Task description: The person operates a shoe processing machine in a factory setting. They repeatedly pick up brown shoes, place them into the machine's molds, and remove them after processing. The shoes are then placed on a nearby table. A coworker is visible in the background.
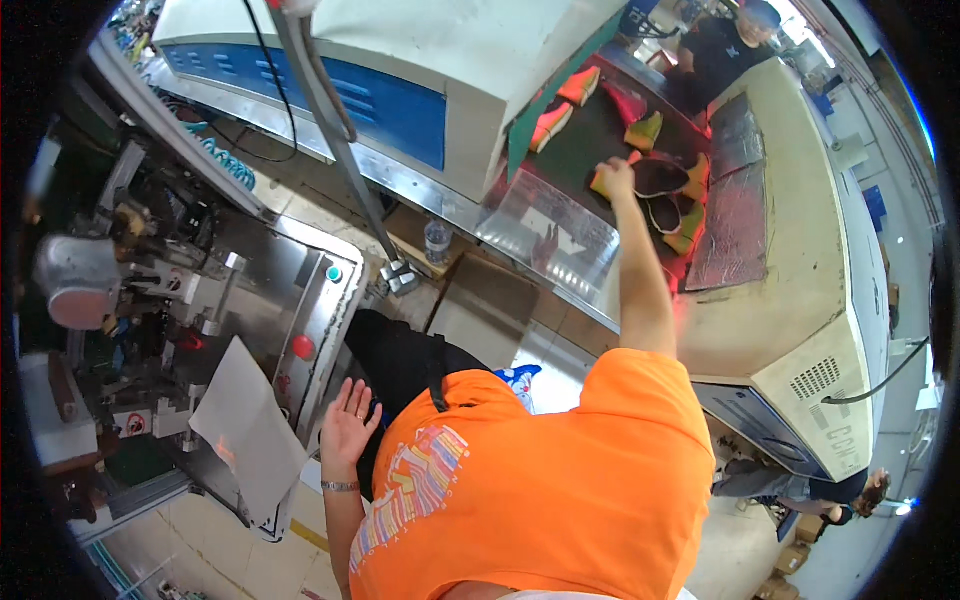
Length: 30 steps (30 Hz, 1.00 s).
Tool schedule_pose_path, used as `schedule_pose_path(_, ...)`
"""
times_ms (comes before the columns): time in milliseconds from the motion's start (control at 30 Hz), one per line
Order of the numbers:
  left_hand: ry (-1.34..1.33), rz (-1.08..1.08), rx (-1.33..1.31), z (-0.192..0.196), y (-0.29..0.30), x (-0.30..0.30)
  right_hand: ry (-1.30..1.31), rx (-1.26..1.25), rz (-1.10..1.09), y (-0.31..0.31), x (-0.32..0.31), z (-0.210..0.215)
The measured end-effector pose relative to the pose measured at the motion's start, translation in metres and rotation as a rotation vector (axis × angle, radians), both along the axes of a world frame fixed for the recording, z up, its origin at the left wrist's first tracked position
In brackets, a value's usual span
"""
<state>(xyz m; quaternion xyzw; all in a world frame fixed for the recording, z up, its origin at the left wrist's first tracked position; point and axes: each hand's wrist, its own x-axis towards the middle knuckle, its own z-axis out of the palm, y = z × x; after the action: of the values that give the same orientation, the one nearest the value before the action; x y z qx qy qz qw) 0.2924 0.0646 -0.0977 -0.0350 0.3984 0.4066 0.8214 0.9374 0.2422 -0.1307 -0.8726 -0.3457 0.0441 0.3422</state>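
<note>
My right arm stretches out over a dark conveyor belt (570, 172), lit red. There my right hand (619, 180) has its fingers closed on the yellow end of a shoe upper (660, 178) with a dark opening. Just nearer lies another yellow-orange shoe upper (684, 232), its opening also dark. Farther along are orange-pink shoe pieces (551, 124) and a pink and yellow-green one (643, 131). Low at the left, my left hand (347, 422) is open and palm up, fingers extended, holding nothing. It is beside the metal edge of a machine.
Two large machine housings, one white and blue (400, 100) and one cream (780, 270), flank the belt. On the left a machine (190, 290) bears a red button (303, 347) and a white sheet (245, 430). A person (725, 55) stands beyond the belt; another (820, 492) is at right.
</note>
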Motion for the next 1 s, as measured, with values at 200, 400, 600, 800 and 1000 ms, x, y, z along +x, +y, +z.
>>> schedule_pose_path(200, 0.109, -0.005, -0.094, -0.004, -0.019, -0.009, 0.201, 0.134, -0.272, -0.069, 0.015, -0.080)
schedule_pose_path(400, 0.196, 0.160, -0.112, -0.012, -0.012, -0.029, -0.177, -0.174, -0.106, -0.017, 0.046, -0.063)
schedule_pose_path(600, 0.266, 0.122, -0.128, -0.024, -0.014, -0.025, -0.180, -0.466, -0.229, 0.033, 0.136, -0.117)
schedule_pose_path(800, 0.333, 0.165, -0.211, -0.022, -0.036, -0.005, 0.093, -0.350, -0.352, 0.055, 0.105, -0.070)
schedule_pose_path(1000, 0.238, 0.079, -0.018, 0.025, -0.002, 0.034, -0.161, 0.280, -0.129, -0.006, 0.043, 0.070)
